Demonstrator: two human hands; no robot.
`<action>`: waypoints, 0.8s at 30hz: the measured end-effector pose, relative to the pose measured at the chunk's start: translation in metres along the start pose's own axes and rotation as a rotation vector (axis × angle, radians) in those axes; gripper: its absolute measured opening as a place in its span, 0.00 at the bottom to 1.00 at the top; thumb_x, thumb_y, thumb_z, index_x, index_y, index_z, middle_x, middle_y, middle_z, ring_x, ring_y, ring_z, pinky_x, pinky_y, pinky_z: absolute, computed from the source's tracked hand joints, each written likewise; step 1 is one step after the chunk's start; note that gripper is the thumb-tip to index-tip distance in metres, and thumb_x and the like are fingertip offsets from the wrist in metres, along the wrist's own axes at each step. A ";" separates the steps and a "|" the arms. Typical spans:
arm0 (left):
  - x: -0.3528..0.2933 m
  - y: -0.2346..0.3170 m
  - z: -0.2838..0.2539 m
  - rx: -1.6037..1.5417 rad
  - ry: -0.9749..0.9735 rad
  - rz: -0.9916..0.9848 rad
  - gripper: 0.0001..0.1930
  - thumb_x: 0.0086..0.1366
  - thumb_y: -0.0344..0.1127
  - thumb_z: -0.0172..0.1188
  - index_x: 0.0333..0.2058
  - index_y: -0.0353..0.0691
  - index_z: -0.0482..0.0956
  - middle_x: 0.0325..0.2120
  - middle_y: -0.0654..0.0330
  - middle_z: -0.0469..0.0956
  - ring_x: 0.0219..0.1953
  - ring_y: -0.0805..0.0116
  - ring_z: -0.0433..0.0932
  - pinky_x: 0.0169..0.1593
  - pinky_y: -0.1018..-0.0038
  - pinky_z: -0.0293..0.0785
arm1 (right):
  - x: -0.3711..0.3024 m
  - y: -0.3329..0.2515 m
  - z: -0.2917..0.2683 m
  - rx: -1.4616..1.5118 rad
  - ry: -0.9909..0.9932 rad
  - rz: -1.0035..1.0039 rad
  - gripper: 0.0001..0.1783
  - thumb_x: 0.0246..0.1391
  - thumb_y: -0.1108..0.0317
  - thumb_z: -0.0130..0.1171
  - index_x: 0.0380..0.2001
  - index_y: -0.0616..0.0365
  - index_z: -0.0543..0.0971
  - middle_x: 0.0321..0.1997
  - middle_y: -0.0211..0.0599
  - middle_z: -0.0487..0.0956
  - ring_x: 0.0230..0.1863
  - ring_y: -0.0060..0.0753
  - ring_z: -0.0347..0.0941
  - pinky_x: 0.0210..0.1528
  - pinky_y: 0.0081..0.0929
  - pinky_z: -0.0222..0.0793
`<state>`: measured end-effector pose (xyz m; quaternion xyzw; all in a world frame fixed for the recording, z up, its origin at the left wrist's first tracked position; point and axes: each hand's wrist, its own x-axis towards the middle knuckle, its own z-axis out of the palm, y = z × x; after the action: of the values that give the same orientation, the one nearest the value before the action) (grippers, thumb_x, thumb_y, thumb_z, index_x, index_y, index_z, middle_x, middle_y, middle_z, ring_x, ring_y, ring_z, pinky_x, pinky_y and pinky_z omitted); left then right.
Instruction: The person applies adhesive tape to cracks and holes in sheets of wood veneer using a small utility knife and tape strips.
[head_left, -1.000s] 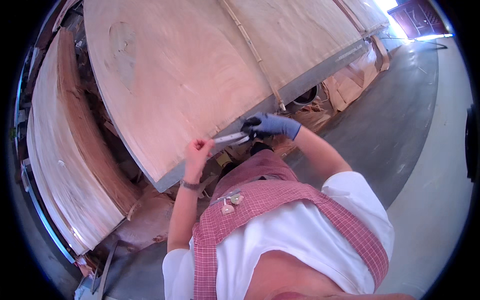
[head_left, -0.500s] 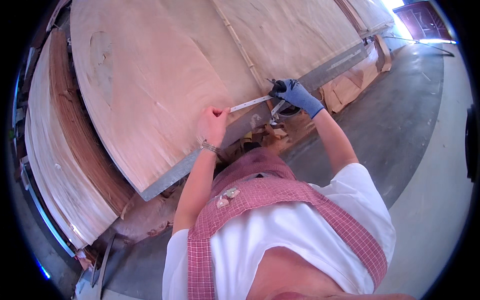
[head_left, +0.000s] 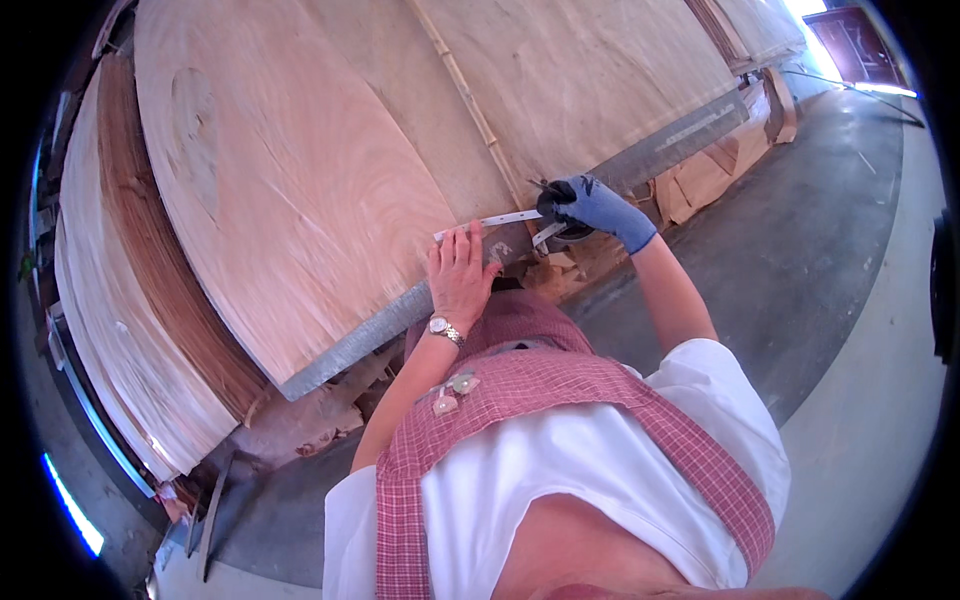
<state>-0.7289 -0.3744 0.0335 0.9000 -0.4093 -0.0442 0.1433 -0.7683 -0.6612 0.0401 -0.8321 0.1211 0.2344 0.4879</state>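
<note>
My bare left hand (head_left: 460, 278), with a metal watch on its wrist, lies palm down at the near edge of a pale wood veneer sheet (head_left: 320, 170). Its fingers are stretched out over the left end of a narrow white tape with small dark dots (head_left: 508, 218). The tape runs right to my right hand (head_left: 600, 210), in a blue-grey glove with dark fingertips. Those fingers are closed on the tape; a thin dark pointed piece sticks out beside them. Below the glove hang another length of white tape and a dark round thing, partly hidden.
A bamboo strip (head_left: 462, 88) lies lengthwise across the veneer. Grey metal edging (head_left: 350, 350) runs along the stack's near side. Another veneer stack (head_left: 140, 290) stands at the left. Torn brown sheets (head_left: 715, 180) hang under the right edge, beside the dark floor (head_left: 780, 270).
My left hand has gone from pinching the tape's end to lying flat on it, fingers spread, slightly further right. My right hand has shifted slightly right and nearer, still holding the tape.
</note>
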 end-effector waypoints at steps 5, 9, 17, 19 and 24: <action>0.002 -0.004 0.011 0.013 -0.045 -0.025 0.38 0.59 0.51 0.59 0.64 0.39 0.61 0.53 0.52 0.68 0.57 0.53 0.65 0.59 0.56 0.60 | -0.059 -0.032 0.054 -0.155 0.119 0.018 0.17 0.51 0.57 0.63 0.40 0.54 0.79 0.32 0.43 0.80 0.34 0.51 0.77 0.38 0.41 0.70; 0.003 -0.008 0.012 -0.001 -0.032 -0.011 0.39 0.58 0.52 0.60 0.63 0.37 0.62 0.50 0.52 0.68 0.55 0.53 0.66 0.57 0.55 0.62 | -0.065 -0.104 0.048 -0.204 0.329 -0.131 0.14 0.52 0.59 0.62 0.39 0.54 0.79 0.34 0.43 0.80 0.37 0.51 0.76 0.37 0.40 0.70; 0.039 -0.053 -0.037 -0.248 -0.105 -0.040 0.29 0.61 0.36 0.55 0.61 0.39 0.63 0.52 0.55 0.70 0.49 0.57 0.69 0.53 0.60 0.64 | 0.142 -0.182 0.005 0.491 0.195 -0.101 0.11 0.55 0.62 0.61 0.33 0.59 0.80 0.24 0.29 0.78 0.23 0.19 0.73 0.25 0.22 0.68; 0.065 -0.085 -0.042 -0.186 -0.001 -0.107 0.27 0.61 0.32 0.52 0.61 0.39 0.64 0.56 0.56 0.68 0.48 0.56 0.70 0.53 0.60 0.64 | 0.187 -0.150 0.001 0.505 0.163 0.007 0.12 0.54 0.61 0.62 0.33 0.59 0.80 0.24 0.32 0.79 0.22 0.21 0.73 0.22 0.21 0.67; 0.137 -0.149 -0.050 -0.081 0.191 -0.159 0.31 0.58 0.29 0.53 0.62 0.37 0.63 0.62 0.61 0.65 0.47 0.61 0.69 0.51 0.64 0.63 | 0.208 -0.128 0.010 0.547 0.177 0.155 0.13 0.53 0.60 0.63 0.32 0.60 0.81 0.23 0.34 0.79 0.20 0.23 0.73 0.20 0.22 0.67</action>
<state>-0.5212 -0.3729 0.0430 0.9232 -0.3191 0.0138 0.2139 -0.5372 -0.5839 0.0273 -0.6752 0.2851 0.1559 0.6622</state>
